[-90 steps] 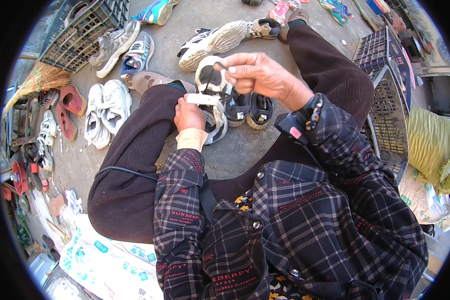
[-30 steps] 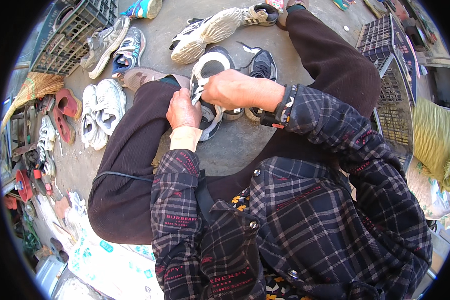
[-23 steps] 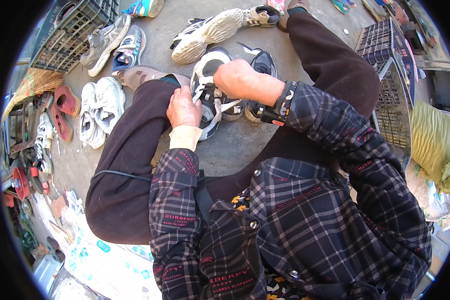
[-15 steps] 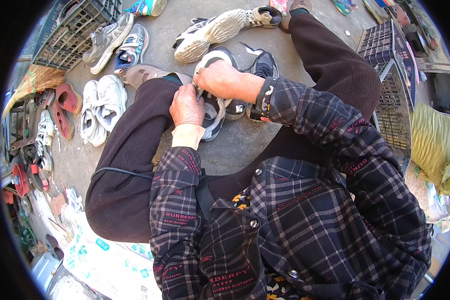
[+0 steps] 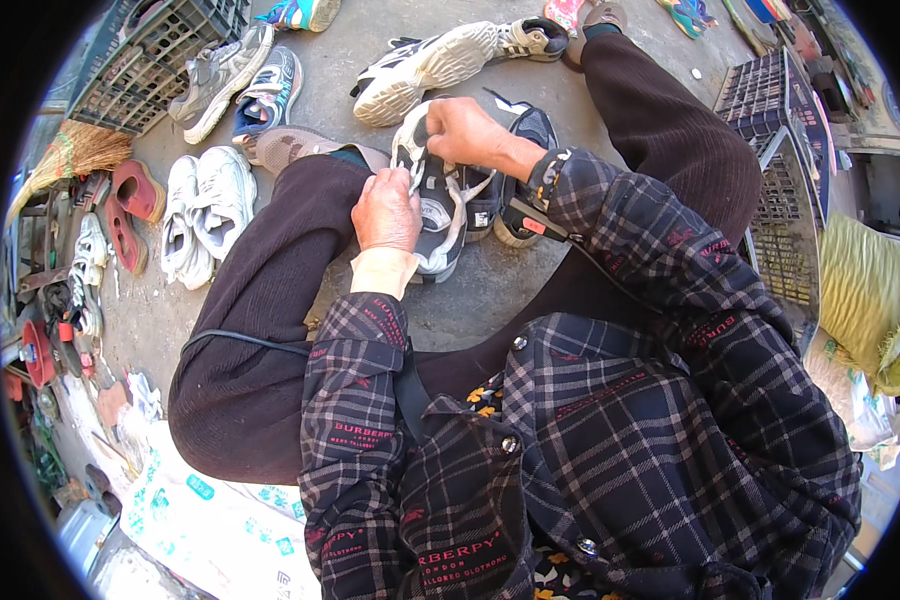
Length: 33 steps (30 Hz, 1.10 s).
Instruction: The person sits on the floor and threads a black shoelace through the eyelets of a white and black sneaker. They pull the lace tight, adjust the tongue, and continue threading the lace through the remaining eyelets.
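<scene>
Sneaker (image 5: 438, 210) rests on the ground between the knees, steadied for lacing | left hand (image 5: 387, 212) closed on its white lace (image 5: 406, 182) | right hand (image 5: 467, 133) curled over its toe | white shoes (image 5: 205, 205) left of sneaker

Right hand (image 5: 467, 130) now lower on the black-and-white sneaker (image 5: 438, 205), left hand (image 5: 388, 210) closer beside it.

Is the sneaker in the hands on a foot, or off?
Off. The grey and white sneaker lies loose between the knees, left hand and right hand at its laces; no foot fills it.
</scene>
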Each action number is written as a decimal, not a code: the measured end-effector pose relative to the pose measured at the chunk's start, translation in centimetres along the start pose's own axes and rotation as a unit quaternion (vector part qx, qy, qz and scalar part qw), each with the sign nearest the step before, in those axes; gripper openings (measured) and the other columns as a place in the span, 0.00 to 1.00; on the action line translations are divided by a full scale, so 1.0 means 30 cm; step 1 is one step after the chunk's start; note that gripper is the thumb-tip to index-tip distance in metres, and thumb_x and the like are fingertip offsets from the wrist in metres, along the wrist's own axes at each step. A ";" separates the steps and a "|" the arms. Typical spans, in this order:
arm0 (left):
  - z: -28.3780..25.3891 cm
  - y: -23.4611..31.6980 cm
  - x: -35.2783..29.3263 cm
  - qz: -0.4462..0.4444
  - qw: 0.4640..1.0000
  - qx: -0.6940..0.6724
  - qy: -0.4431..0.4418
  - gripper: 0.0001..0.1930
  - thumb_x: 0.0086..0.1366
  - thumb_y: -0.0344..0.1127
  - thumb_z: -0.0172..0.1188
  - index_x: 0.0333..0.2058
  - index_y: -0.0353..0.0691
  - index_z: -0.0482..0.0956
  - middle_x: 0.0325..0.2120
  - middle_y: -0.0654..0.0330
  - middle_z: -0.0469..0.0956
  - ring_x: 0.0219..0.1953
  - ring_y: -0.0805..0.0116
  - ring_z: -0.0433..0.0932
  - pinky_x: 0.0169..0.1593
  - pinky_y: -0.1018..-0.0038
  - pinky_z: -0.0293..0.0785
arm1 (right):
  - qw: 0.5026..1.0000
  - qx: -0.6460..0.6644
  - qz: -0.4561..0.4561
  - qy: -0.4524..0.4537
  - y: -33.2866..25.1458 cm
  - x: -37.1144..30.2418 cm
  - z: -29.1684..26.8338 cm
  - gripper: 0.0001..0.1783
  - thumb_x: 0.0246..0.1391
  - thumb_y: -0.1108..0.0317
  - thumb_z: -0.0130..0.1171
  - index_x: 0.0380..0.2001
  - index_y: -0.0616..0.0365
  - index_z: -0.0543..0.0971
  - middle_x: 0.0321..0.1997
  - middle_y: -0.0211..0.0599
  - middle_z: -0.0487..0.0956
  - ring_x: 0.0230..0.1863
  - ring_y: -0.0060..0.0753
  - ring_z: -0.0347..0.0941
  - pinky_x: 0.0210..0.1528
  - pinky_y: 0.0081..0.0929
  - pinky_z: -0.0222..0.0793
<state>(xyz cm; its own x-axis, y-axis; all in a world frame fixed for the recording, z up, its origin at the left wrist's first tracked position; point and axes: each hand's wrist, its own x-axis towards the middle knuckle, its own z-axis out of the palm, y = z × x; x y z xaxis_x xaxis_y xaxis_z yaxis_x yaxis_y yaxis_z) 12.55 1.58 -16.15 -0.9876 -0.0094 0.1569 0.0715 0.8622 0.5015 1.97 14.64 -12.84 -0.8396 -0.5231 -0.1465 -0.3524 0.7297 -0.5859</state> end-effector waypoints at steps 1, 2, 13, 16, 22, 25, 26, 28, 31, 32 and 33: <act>0.001 0.001 0.000 -0.006 1.000 0.006 0.007 0.11 0.44 0.29 0.61 0.28 0.42 0.72 0.28 0.59 0.72 0.36 0.58 0.72 0.36 0.63 0.70 | 1.000 0.006 -0.014 0.025 -0.001 -0.014 0.003 0.09 0.36 0.72 0.53 0.26 0.61 0.74 0.26 0.49 0.76 0.31 0.50 0.73 0.33 0.35 0.68; 0.000 0.001 0.000 -0.008 1.000 0.009 0.010 0.10 0.44 0.30 0.61 0.27 0.42 0.72 0.28 0.60 0.72 0.36 0.58 0.72 0.36 0.64 0.70 | 0.995 -0.016 -0.087 0.034 -0.008 -0.017 0.006 0.10 0.36 0.73 0.52 0.28 0.61 0.74 0.27 0.49 0.76 0.33 0.49 0.73 0.34 0.35 0.68; -0.005 0.000 0.005 0.023 0.999 0.002 0.028 0.09 0.45 0.30 0.61 0.26 0.43 0.71 0.26 0.60 0.72 0.35 0.58 0.72 0.35 0.64 0.69 | 0.978 -0.112 -0.175 -0.005 -0.044 0.011 -0.005 0.06 0.40 0.71 0.55 0.25 0.59 0.77 0.25 0.43 0.77 0.27 0.40 0.75 0.28 0.31 0.70; -0.011 -0.002 0.002 0.024 0.999 0.014 0.019 0.11 0.43 0.29 0.62 0.26 0.43 0.70 0.27 0.60 0.71 0.35 0.58 0.72 0.35 0.64 0.70 | 0.902 0.405 0.139 0.045 -0.004 0.009 -0.029 0.05 0.46 0.73 0.54 0.23 0.63 0.75 0.20 0.33 0.75 0.17 0.20 0.64 0.16 0.18 0.59; -0.018 0.005 0.005 0.008 0.999 0.027 0.020 0.10 0.43 0.29 0.62 0.27 0.44 0.72 0.26 0.61 0.72 0.35 0.59 0.73 0.35 0.65 0.70 | 0.989 0.133 0.047 0.054 0.021 0.010 -0.092 0.05 0.44 0.69 0.56 0.22 0.59 0.77 0.19 0.36 0.73 0.21 0.30 0.72 0.20 0.25 0.64; -0.021 0.009 0.009 0.014 0.999 0.029 0.008 0.10 0.43 0.29 0.62 0.28 0.43 0.73 0.27 0.62 0.72 0.36 0.60 0.73 0.36 0.65 0.70 | 0.966 -0.099 -0.192 0.143 -0.025 0.010 -0.083 0.09 0.40 0.68 0.57 0.30 0.52 0.76 0.35 0.38 0.75 0.39 0.44 0.72 0.39 0.35 0.69; -0.022 0.011 0.007 0.009 1.000 0.026 0.004 0.10 0.43 0.29 0.62 0.28 0.43 0.74 0.27 0.62 0.72 0.36 0.60 0.73 0.36 0.65 0.71 | 0.964 -0.132 -0.217 0.074 -0.042 0.001 -0.073 0.10 0.39 0.68 0.58 0.30 0.52 0.76 0.35 0.37 0.75 0.38 0.43 0.73 0.39 0.34 0.69; -0.025 0.012 0.006 0.006 1.000 0.014 0.013 0.10 0.43 0.29 0.62 0.28 0.43 0.74 0.27 0.62 0.73 0.36 0.60 0.73 0.36 0.65 0.70 | 0.935 -0.202 -0.291 -0.033 -0.071 -0.008 -0.054 0.12 0.36 0.70 0.58 0.31 0.52 0.77 0.35 0.36 0.75 0.38 0.42 0.73 0.38 0.34 0.70; -0.028 0.014 0.003 0.008 1.000 0.008 0.018 0.10 0.43 0.29 0.63 0.27 0.44 0.74 0.27 0.61 0.73 0.36 0.60 0.73 0.36 0.66 0.70 | 0.914 -0.271 -0.263 -0.151 -0.087 -0.018 -0.028 0.11 0.36 0.70 0.58 0.30 0.53 0.78 0.35 0.36 0.75 0.38 0.43 0.74 0.37 0.36 0.70; -0.027 0.015 0.004 0.005 1.000 0.007 0.011 0.10 0.43 0.29 0.63 0.27 0.44 0.74 0.27 0.61 0.73 0.36 0.60 0.73 0.37 0.66 0.70 | 0.911 -0.277 -0.265 -0.151 -0.084 -0.016 -0.025 0.10 0.38 0.69 0.57 0.29 0.54 0.78 0.35 0.36 0.75 0.39 0.43 0.74 0.37 0.37 0.70; -0.027 0.015 0.006 0.007 1.000 0.007 0.022 0.10 0.43 0.30 0.63 0.27 0.44 0.74 0.27 0.61 0.73 0.36 0.60 0.73 0.37 0.66 0.70 | 0.912 -0.276 -0.269 -0.142 -0.081 -0.012 -0.021 0.10 0.38 0.69 0.57 0.30 0.53 0.78 0.34 0.37 0.75 0.38 0.43 0.74 0.37 0.37 0.70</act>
<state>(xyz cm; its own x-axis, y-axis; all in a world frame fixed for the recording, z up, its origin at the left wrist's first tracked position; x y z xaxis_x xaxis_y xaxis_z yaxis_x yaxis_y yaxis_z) 12.52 1.55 -15.21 -0.9794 -0.0187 0.2011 0.0832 0.8699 0.4861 2.86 13.33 -10.87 -0.3703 -0.9065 -0.2029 -0.9018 0.4032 -0.1553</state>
